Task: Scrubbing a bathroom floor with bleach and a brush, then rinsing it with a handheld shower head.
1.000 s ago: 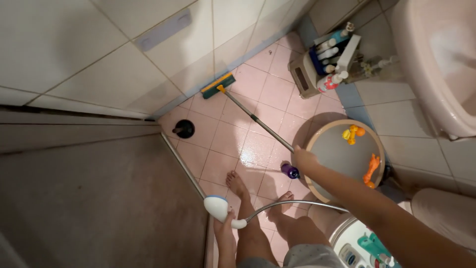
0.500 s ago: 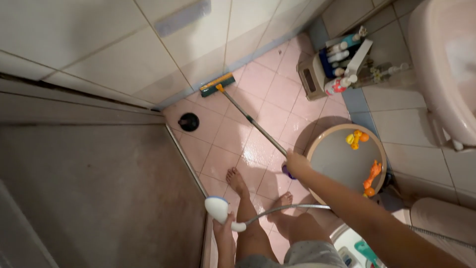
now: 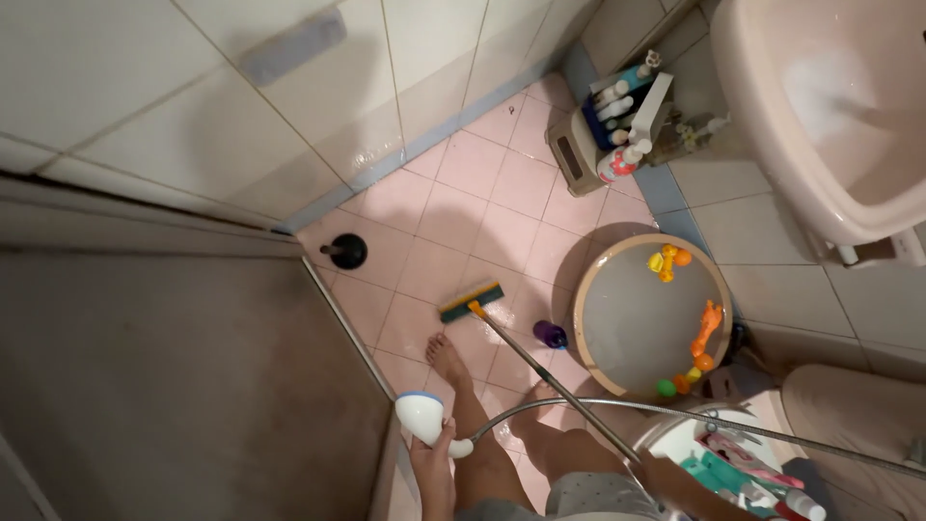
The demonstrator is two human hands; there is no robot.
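Wet tile floor point(image 3: 482, 207), both hands occupied.
Left hand point(image 3: 431, 455) grips shower head point(image 3: 422, 417); right hand point(image 3: 666, 475) grips brush pole point(image 3: 550, 381); bare feet risk slipping.

The round water-filled basin point(image 3: 588, 362) sits right of centre in the frame, toy figures point(image 3: 706, 328) floating in it. Left of it lies the long-handled scrub brush point(image 3: 472, 300), the small purple bottle point(image 3: 551, 335) between them. The black plunger point(image 3: 345, 252) stands farther left; the rack of bottles point(image 3: 617, 125) occupies the upper right.
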